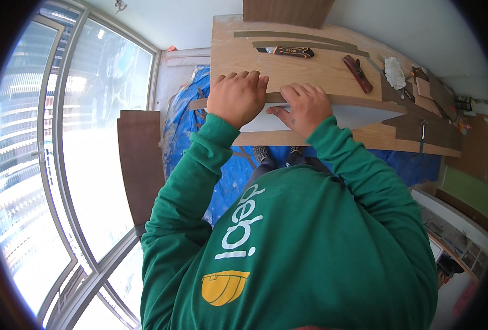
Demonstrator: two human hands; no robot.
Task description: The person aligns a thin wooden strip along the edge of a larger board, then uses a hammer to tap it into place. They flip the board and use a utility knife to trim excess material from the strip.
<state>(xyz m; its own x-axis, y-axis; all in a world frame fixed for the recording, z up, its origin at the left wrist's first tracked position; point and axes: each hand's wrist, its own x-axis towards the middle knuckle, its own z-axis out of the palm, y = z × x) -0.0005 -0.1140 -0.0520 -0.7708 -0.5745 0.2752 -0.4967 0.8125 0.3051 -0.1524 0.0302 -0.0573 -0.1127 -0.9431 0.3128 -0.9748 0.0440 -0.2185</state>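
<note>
Both hands rest on the near edge of a light wood panel (288, 69) laid flat as a work surface. The left hand (237, 96) lies palm down, fingers together and curled over the edge, pressing on a thin strip (359, 100) of edge banding that runs along that edge toward the right. The right hand (305, 105) sits just beside the left, knuckles up; its fingers are bent onto the strip and the thumb points left along the panel's white front face (359, 116). Neither hand closes around anything — both press flat against the panel edge and strip.

On the panel top, well beyond the hands, lies a utility knife (285, 51) with an orange and black handle, its blade end pointing left. To the right of it lies a dark red tool (358, 73), set at a slant. Further right sits a crumpled white rag (394, 72). Two long dark strips (299, 36) lie along the far part of the panel, near the knife.

A second wood board (398, 137) runs below the front face, with a dark patch toward its right end. Under the panel a blue tarp (183, 121) covers the floor. A brown board (140, 165) leans near the large window (62, 165) on the left. The person wears a green sweatshirt (310, 247) — its sleeves reach to both wrists
</note>
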